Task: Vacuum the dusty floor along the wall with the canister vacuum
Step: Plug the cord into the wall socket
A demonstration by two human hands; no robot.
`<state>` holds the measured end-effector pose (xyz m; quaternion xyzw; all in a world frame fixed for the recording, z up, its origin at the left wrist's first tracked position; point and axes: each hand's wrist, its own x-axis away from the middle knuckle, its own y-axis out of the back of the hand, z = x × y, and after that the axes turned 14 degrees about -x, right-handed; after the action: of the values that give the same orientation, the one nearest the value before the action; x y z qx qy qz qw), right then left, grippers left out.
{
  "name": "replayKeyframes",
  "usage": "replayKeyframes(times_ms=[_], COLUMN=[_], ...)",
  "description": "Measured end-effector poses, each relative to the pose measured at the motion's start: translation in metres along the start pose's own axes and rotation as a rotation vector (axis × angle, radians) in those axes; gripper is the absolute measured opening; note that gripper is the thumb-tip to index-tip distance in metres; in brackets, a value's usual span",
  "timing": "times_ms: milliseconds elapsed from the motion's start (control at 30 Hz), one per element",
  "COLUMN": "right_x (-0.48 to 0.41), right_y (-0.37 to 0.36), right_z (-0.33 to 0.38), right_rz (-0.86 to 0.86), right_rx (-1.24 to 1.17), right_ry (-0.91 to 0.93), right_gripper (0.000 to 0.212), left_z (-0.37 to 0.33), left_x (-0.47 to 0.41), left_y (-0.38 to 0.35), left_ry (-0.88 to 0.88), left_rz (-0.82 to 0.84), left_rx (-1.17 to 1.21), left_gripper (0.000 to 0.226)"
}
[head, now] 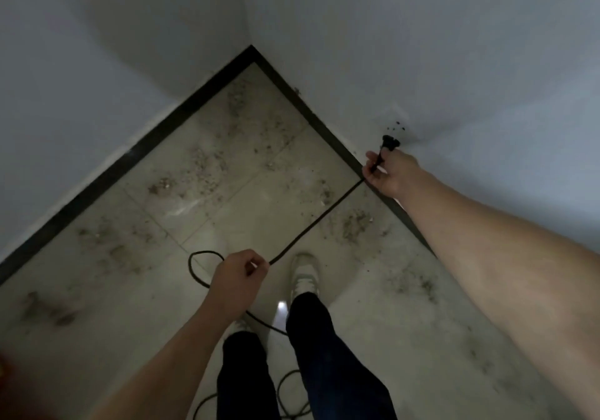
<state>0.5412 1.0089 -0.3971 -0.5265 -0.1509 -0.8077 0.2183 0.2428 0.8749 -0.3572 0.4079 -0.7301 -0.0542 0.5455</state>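
Observation:
A black power cord runs across the dusty tiled floor. My right hand is shut on the cord just behind its black plug, which is held close to the right wall beside a white socket with dark holes. My left hand pinches the same cord lower down, above the floor, and a loop of cord hangs to its left. More cord lies coiled by my feet. The canister vacuum itself is out of view.
Two white walls meet in a corner with a black skirting board along both. Clumps of grey dust and debris are scattered over the tiles. My white shoe and dark trousers stand at the bottom centre.

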Motion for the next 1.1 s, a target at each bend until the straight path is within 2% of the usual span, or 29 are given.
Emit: replayKeyframes(times_ms=[200,400,567,700,833,933,1100], right_x=[-0.024,-0.025,-0.026,-0.028,-0.026,-0.023,-0.020], right_y=[-0.002,-0.006,-0.016,-0.022,-0.020,-0.024,-0.027], right_z=[0.003,0.005,0.006,0.015,0.020,0.021,0.019], right_rz=[0.037,0.070,0.050,0.022,-0.074,-0.114,-0.125], right_rx=[-0.027,-0.102,-0.245,-0.284,-0.202,-0.187,-0.175], right_ry=[0.087,0.060,0.019,-0.014,0.092,0.113,0.123], right_gripper=[0.024,0.019,0.019,0.012,0.027,0.028,0.024], left_z=[-0.006,-0.005,-0.002,-0.002,-0.004,0.000,0.034], left_x=[-0.043,-0.062,-0.070,-0.070,-0.067,-0.067,-0.055], left_y=[0.002,0.022,0.032,0.037,0.041,0.042,0.037], left_ry=[-0.039,-0.045,-0.053,-0.076,-0.106,-0.121,-0.056], left_rz=[0.018,-0.007,0.012,0.027,0.040,0.039,0.093], left_rx=[-0.049,-0.168,-0.184,-0.162,-0.128,-0.144,-0.377], left_gripper=[0.010,0.009,0.012,0.010,0.009,0.015,0.031])
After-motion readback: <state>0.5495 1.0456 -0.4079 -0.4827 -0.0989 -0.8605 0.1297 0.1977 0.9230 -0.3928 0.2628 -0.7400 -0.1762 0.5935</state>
